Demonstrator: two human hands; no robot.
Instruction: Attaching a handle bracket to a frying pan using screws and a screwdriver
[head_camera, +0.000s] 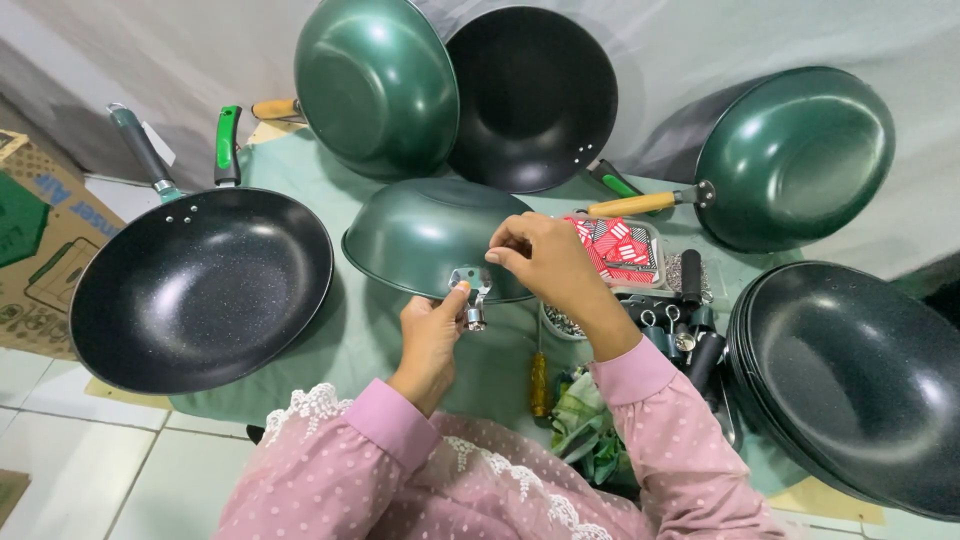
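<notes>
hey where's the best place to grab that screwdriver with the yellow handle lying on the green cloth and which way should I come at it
Grip the yellow screwdriver by its amber handle, coming straight down from above, probably with the right hand, which is nearest. The handle lies flat on the green cloth, pointing toward the person, and is the thick part; the thin shaft runs away toward the upturned green wok, with a crumpled cloth close on its right.

1. A green wok (425, 235) is seen upside down on the green cloth at the table's middle, its dull rounded outside turned up and its rim tilted toward the person. No handle is fitted to it.
2. A small silver bracket (468, 277) is pressed against the wok's near rim, its flat plate lying on the wall.
3. A short metal socket (474, 319) is seen hanging below the bracket, just under the rim.
</notes>
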